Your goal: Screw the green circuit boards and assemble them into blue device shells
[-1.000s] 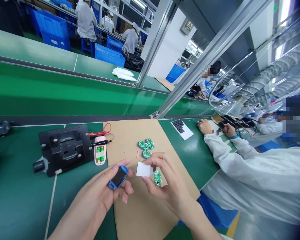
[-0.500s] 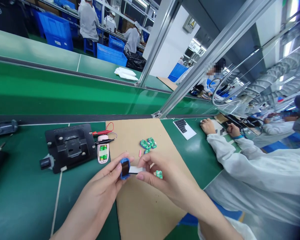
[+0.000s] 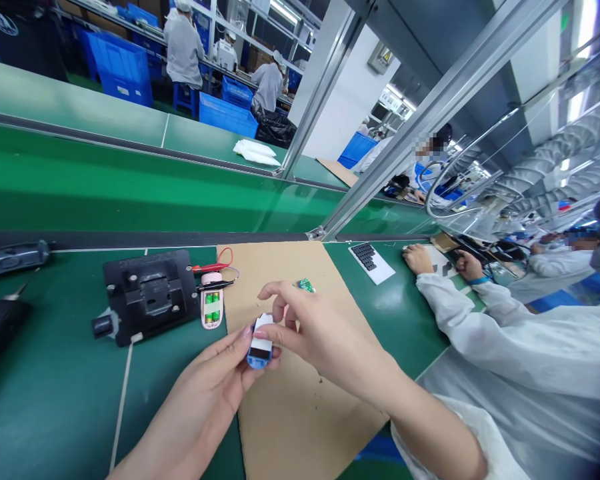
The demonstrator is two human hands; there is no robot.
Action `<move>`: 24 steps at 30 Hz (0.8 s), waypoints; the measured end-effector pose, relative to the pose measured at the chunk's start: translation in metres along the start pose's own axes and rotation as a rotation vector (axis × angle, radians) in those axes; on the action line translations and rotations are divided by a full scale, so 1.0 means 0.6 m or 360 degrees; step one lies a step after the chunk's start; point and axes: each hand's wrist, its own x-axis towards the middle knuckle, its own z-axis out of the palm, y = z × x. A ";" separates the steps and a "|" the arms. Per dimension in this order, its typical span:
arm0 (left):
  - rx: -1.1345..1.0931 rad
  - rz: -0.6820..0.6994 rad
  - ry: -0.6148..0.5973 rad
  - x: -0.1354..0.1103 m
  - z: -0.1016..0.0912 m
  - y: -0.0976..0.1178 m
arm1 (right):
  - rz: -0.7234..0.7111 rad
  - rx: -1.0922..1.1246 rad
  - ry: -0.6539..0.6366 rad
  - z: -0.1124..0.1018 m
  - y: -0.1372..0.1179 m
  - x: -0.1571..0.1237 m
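My left hand (image 3: 219, 387) pinches a small blue device shell (image 3: 259, 351) with a dark screen, held over the edge of a cardboard sheet (image 3: 290, 407). My right hand (image 3: 314, 330) reaches across and presses a white square pad (image 3: 263, 325) onto the top of the shell with thumb and forefinger. Green circuit boards (image 3: 306, 285) lie on the cardboard behind my right hand, mostly hidden by it.
A black fixture block (image 3: 147, 293) sits left on the green table, beside a pink battery holder (image 3: 211, 309) with red and black probe leads. A co-worker's white sleeve (image 3: 485, 327) lies at right, near a white keypad sheet (image 3: 371, 261). Dark tools (image 3: 10, 257) rest far left.
My right hand has carried the white pad from beside the shell onto its top. The left hand has turned the shell more upright and shifted slightly right.
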 end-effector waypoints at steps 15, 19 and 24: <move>-0.0099 0.0065 0.0243 0.002 0.011 0.003 | -0.0197 -0.0111 0.0390 0.037 0.013 -0.040; -0.0164 0.0063 0.0632 -0.003 0.019 0.011 | -0.0050 -0.0079 0.0539 0.021 0.034 -0.028; -0.0541 -0.0084 0.0326 -0.008 0.006 0.012 | 0.0142 -0.0458 0.0403 0.028 0.085 0.005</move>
